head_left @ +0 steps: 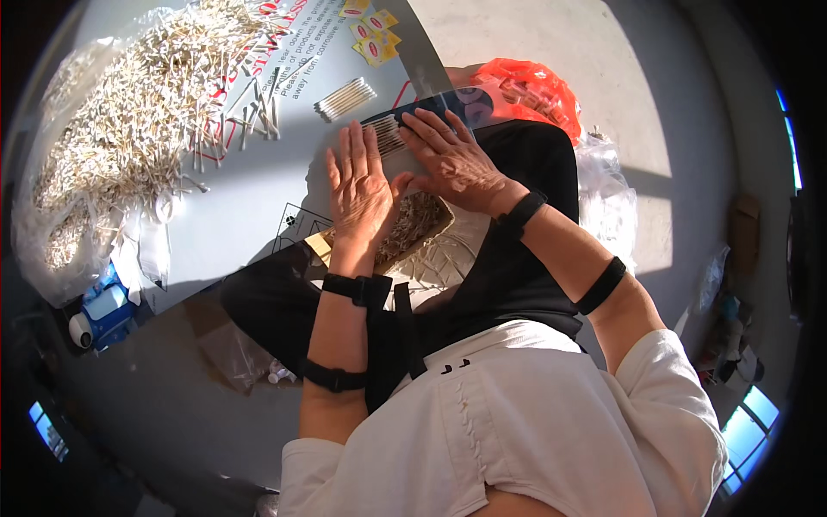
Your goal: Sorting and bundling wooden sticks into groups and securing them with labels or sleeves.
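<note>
A row of cotton swabs (388, 135) lies side by side on the grey printed sheet near its edge, between my two hands. My left hand (358, 191) is flat, fingers stretched, its fingertips at the row's left end. From the right, my right hand (457, 165) reaches over with fingers spread, its fingertips at the row's other end. Just beyond lies a second neat bundle of cotton swabs (345, 99). Below my hands, a box of thin brownish sticks (418, 226) is partly hidden by my left hand and wrist.
A big heap of loose cotton swabs (142, 112) spills from a clear bag at the left. Small yellow labels (376, 41) lie at the sheet's far side. A red plastic bag (538, 95) with packets and a clear bag (603, 194) are beyond my right knee.
</note>
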`<control>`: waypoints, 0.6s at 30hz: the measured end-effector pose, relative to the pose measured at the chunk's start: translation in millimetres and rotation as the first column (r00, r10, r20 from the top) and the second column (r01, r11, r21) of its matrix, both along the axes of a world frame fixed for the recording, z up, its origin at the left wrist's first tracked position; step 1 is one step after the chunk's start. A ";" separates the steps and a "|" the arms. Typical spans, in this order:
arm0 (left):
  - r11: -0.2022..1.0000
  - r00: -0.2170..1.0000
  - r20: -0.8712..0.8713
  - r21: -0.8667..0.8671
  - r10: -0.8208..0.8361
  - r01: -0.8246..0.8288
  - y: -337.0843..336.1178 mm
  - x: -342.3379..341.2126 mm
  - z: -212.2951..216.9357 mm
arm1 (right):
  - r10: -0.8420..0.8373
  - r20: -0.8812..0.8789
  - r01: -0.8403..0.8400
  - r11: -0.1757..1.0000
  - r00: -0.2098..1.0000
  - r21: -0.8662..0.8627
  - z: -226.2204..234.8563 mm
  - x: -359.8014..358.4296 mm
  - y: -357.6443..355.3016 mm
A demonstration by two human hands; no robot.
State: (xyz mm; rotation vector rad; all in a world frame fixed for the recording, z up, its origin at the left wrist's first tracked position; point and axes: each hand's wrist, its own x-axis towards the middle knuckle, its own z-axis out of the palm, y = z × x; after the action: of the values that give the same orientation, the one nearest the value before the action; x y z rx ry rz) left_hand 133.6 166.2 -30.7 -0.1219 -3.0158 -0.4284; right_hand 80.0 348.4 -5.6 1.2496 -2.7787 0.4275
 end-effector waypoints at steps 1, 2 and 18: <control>1.000 1.000 -0.003 0.001 0.001 -0.001 1.4 0.6 0.2 | 0.001 -0.003 -0.001 1.000 1.000 0.001 0.9 -3.4 4.6; 0.999 1.000 -0.014 0.036 0.006 -0.006 2.7 1.6 0.4 | -0.119 0.074 0.127 0.985 0.990 -0.116 2.6 -9.4 11.4; 0.995 0.990 0.103 0.031 0.094 -0.098 35.2 -13.1 6.3 | -0.193 0.106 0.172 0.968 0.975 0.183 32.0 -59.1 -27.1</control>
State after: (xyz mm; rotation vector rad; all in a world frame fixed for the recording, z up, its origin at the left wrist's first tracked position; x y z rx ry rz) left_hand 120.5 201.4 -24.4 0.0494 -3.0951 -0.4936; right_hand 20.9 321.3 26.4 1.0125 -3.0591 0.2632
